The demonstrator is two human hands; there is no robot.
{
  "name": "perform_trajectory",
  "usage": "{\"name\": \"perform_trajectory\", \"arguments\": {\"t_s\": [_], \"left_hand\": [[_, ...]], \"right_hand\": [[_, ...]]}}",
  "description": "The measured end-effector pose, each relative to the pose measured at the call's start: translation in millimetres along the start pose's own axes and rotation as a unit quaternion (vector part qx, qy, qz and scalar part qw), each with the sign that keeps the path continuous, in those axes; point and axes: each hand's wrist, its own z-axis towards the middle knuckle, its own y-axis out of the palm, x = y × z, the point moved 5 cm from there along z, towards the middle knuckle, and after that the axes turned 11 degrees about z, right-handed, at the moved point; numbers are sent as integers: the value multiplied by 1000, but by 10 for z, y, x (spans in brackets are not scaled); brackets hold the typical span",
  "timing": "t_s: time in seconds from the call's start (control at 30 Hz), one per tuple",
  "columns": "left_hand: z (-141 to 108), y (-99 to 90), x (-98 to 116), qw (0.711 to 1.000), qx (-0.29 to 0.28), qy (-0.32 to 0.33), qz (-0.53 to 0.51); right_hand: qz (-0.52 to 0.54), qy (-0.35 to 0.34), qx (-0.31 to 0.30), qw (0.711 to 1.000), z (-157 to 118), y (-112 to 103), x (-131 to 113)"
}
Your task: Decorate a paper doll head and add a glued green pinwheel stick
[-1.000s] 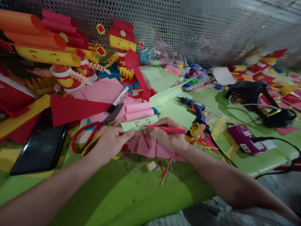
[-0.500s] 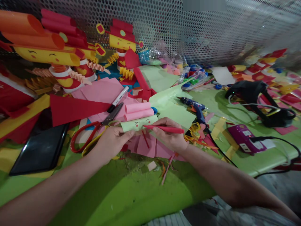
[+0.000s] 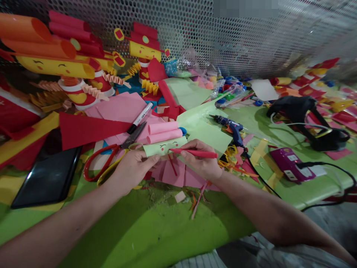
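A pale green paper roll bears a drawn face with closed eyes and red cheek dots; pink paper rolls sit along its upper side. My left hand grips the green roll at its left end, thumb along the lower edge. In my right hand is a red pen, its tip touching the face between the cheeks. Red-handled scissors and a white marker lie just left of the rolls, and pink paper sheets lie beneath.
Finished paper figures stand at the back left. A black tablet-like object lies at the left. On the right are a blue glue gun, a purple power box and a black strapped device. Paper scraps surround them.
The red pen's rear end has shifted very slightly left; its tip remains on the face. Otherwise both hands and the roll look the same.
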Motion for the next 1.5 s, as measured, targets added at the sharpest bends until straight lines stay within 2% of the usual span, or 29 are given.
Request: {"name": "perform_trajectory", "arguments": {"t_s": [0.27, 0.67, 1.5], "left_hand": [[14, 14, -27, 1000, -21, -6, -10], [13, 12, -47, 1000, -5, 0, -9], [4, 9, -41, 1000, -10, -7, -8]], "right_hand": [[4, 5, -1, 1000, -9, -5, 13], [-3, 18, 9, 1000, -6, -16, 5], [-18, 32, 34, 999, -6, -47, 30]]}}
